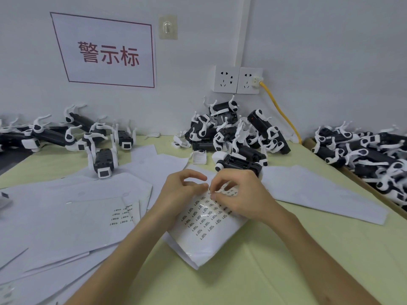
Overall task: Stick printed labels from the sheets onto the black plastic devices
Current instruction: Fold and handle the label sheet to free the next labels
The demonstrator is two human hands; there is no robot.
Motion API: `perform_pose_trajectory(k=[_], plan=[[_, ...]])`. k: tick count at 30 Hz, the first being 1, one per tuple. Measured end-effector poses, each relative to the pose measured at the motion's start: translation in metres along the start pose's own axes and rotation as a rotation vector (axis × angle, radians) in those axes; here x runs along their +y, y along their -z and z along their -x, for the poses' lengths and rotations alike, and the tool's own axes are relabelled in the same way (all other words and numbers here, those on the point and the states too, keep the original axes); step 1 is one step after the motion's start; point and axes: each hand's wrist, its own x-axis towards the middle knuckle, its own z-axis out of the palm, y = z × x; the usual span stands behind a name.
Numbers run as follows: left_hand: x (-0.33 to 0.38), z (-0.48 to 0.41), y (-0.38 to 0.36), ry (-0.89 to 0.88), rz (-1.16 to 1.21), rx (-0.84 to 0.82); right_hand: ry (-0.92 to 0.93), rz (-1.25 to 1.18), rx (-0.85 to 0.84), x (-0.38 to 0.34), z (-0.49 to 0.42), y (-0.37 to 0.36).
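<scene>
A label sheet [204, 225] with rows of small printed labels lies on the table in front of me. My left hand [182, 194] rests on its upper left part, thumb and forefinger pinched at the sheet's top edge. My right hand [240, 192] meets it there, fingertips pinching a small label [212, 191] at the same spot. A black device [239, 162] with white parts lies just beyond my hands. A heap of black devices [233, 130] is stacked behind it against the wall.
Used white sheets [72, 219] spread over the left of the table. More devices lie in a row [66, 133] at the back left and in a tray [370, 150] at the right. A yellow cable [282, 111] hangs from a wall socket.
</scene>
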Motion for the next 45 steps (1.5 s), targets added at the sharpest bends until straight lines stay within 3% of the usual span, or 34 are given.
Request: perform_pose_trajectory(k=[3,7,10,16,24,30,36,45], plan=[[-0.002,-0.001,-0.001,-0.008,-0.034,-0.03,-0.008,0.02,-0.012,-0.001,0.001,-0.001],[-0.005,-0.002,-0.002,-0.169,-0.24,0.092,-0.021,-0.021,0.049,-0.002,0.0,0.0],[-0.001,-0.002,0.0,-0.295,-0.186,0.079,-0.034,-0.069,0.101,-0.004,0.001,0.003],[0.005,0.0,-0.001,-0.376,-0.126,-0.044,-0.064,-0.166,0.174,-0.006,0.0,0.005],[0.007,0.003,-0.003,-0.463,-0.115,0.002,-0.067,-0.323,0.18,-0.003,-0.002,0.006],[0.006,0.004,-0.004,-0.516,-0.199,0.014,-0.07,-0.293,0.194,-0.002,-0.002,0.007],[0.005,0.004,-0.005,-0.499,-0.226,0.049,-0.052,-0.26,0.183,-0.002,-0.002,0.005],[0.006,0.003,-0.002,-0.283,0.022,-0.147,-0.059,-0.288,0.284,0.001,-0.003,0.006]])
